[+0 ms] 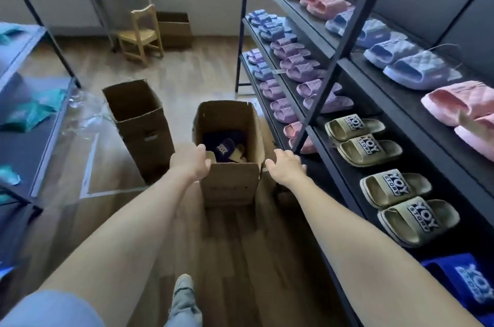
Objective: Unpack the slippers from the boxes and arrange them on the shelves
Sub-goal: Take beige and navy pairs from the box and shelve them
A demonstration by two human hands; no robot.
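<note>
Head camera: a person reaches both arms toward an open cardboard box (230,179) standing on the wooden floor (235,252) beside a dark shelving unit (334,139), midway through unpacking. The left hand (191,162) rests on the box's near left rim, fingers curled over the edge; the right hand (286,166) hovers just off the box's right corner, fingers spread and holding nothing. Inside the box, at 12 o'clock from the left hand, lies a navy slipper (224,149) with a white logo strap, with pale ones beside it; its long axis appears to run from 10 toward 4 o'clock, though which end is the toe cannot be told. The step in hand looks like reaching in for the next pair. The next move calls for gripping the slippers and carrying them toward 3 o'clock, where olive slippers (366,145) already sit in a row, long axes across the shelf.
</note>
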